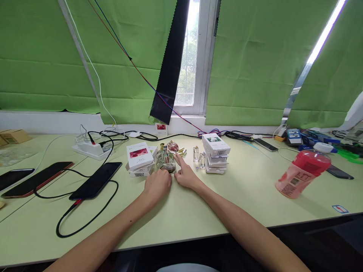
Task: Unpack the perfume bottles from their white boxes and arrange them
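A cluster of clear glass perfume bottles [166,162] with gold and silver necks stands at the table's middle. Against its near left side is my left hand [158,185], knuckles up and fingers curled; what they hold, if anything, is hidden. My right hand [186,173] lies on the right side of the cluster, index finger stretched along the glass and thumb apart from it. Just behind sits a round pinkish bottle [172,146], with gold pieces [182,152] beside it. Two small slim glass bottles [196,153] stand to the right of my right hand.
White boxes [140,155] are piled on the left, and another box stack [216,145] rises on the right. A pink drink bottle [303,172] stands farther right. Charging phones [96,180], looping cables and a power strip [92,149] occupy the left side.
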Motion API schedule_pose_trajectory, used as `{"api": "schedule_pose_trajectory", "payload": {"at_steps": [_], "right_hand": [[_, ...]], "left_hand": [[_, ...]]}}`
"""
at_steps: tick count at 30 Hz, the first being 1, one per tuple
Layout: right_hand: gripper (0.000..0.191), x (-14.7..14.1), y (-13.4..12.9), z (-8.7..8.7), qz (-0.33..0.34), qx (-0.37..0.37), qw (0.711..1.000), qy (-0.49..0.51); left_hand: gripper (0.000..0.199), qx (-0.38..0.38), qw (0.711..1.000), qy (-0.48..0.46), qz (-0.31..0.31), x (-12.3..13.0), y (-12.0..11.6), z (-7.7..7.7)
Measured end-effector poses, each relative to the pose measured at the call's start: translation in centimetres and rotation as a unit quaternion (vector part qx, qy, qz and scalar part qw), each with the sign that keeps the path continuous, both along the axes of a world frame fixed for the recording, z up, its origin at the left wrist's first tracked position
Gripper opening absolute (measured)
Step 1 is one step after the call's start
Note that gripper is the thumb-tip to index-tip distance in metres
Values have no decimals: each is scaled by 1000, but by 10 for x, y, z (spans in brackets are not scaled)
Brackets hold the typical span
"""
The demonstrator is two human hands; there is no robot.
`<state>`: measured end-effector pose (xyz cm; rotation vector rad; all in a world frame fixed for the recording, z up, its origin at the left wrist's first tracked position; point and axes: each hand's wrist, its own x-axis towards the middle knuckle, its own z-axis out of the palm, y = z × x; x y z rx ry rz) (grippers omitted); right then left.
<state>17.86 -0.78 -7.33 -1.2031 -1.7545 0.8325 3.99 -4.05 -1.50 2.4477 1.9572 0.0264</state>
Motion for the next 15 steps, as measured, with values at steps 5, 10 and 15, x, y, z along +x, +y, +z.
{"api": "schedule_pose_trajectory", "payload": {"at_steps": [5, 10, 15], "right_hand": [[88, -4, -8, 1, 4, 9, 1000, 20], [81, -5, -11, 3, -53, 8, 998, -26], [69, -10, -22, 9, -59, 26, 987, -150]], "left_hand": [[42, -2, 999, 49, -15, 1, -1, 0], [37, 8, 998, 39, -53, 2, 0, -5], [33, 2, 998, 38, -59, 2, -1, -7]]}}
